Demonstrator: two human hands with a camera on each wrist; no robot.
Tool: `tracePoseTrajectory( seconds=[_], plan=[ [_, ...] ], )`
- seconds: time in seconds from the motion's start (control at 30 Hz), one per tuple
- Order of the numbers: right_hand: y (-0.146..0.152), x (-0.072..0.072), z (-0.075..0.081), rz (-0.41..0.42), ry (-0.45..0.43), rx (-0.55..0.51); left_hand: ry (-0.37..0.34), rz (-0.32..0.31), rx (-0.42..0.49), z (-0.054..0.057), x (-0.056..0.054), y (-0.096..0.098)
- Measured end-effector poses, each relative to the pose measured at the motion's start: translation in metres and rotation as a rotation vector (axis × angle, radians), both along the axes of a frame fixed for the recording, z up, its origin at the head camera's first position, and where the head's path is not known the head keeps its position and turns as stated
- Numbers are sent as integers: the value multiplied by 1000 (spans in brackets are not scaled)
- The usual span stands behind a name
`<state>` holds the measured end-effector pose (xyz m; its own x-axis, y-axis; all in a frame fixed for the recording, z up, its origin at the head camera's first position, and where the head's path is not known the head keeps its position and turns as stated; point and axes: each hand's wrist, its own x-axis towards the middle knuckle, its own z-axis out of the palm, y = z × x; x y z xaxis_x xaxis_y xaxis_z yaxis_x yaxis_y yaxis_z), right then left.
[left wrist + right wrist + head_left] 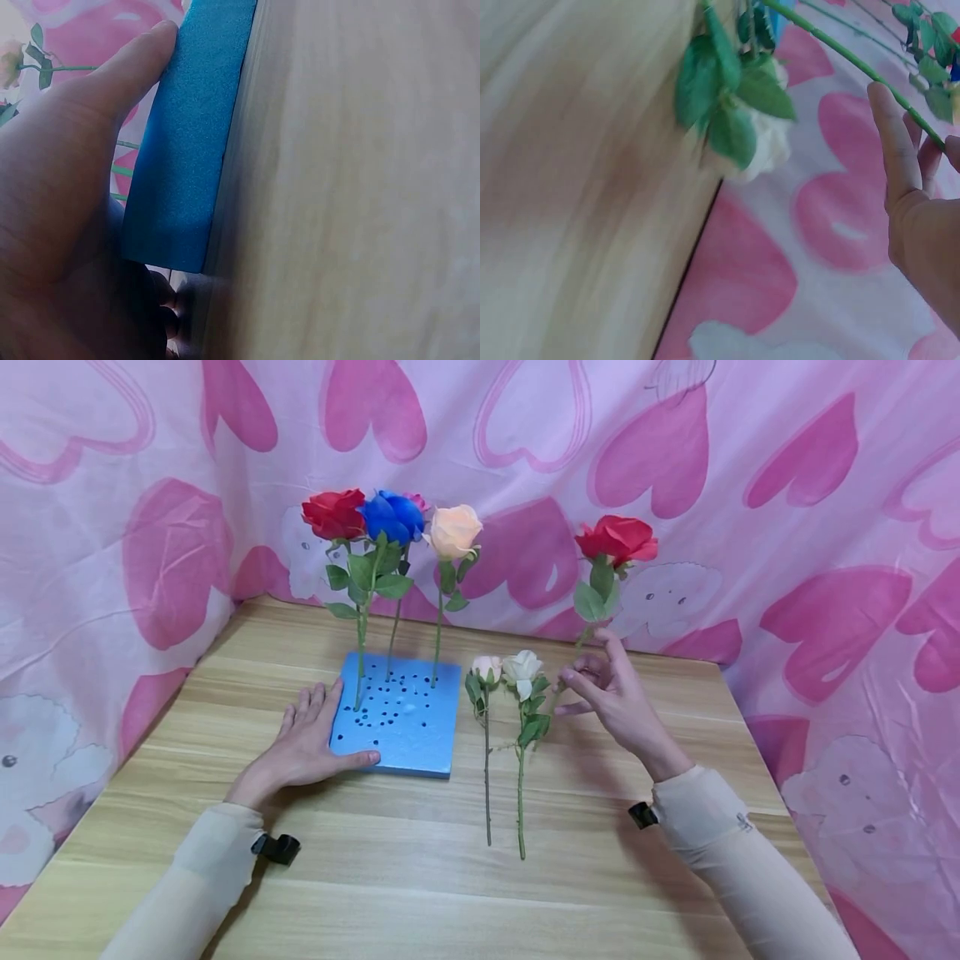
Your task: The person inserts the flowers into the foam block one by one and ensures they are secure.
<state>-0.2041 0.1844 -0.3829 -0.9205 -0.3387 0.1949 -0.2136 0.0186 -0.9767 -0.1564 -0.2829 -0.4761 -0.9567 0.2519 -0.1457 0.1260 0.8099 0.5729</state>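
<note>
My left hand (311, 747) rests against the left side of a blue foam board (408, 747) dotted with holes, fingers straight and thumb along its front edge. Upright in the board stand a red rose (335, 514), a blue rose (393, 518), a peach rose (453, 532) and a pink flower (415, 502) mostly hidden behind the blue one. To the right of the board, my right hand (630, 714) pinches the stem of another red rose (618, 539), bloom up and tilted. In the right wrist view its green stem (840, 49) slants past the fingers.
Between the board and my right hand, a pale pink rose (487, 668) and a white rose (522, 668) lie on the wooden table (375, 877), stems toward me. A pink heart-patterned cloth (517, 552) hangs behind the table and along its sides.
</note>
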Motion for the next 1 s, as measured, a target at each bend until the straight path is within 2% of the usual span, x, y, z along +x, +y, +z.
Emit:
tracePoseTrajectory(
  seconds=[0.37, 0.53, 0.67, 1.0],
  plan=[
    [-67, -20, 4, 100, 182, -26, -10, 7, 6, 0, 1, -1],
    [-100, -25, 4, 149, 223, -34, -12, 6, 2, 0, 1, 1],
    [-123, -28, 3, 170, 234, -40, -8, 4, 0, 0, 0, 1],
    [-172, -31, -2, 207, 178, -76, -14, 12, 0, 0, -1, 0]
  ],
)
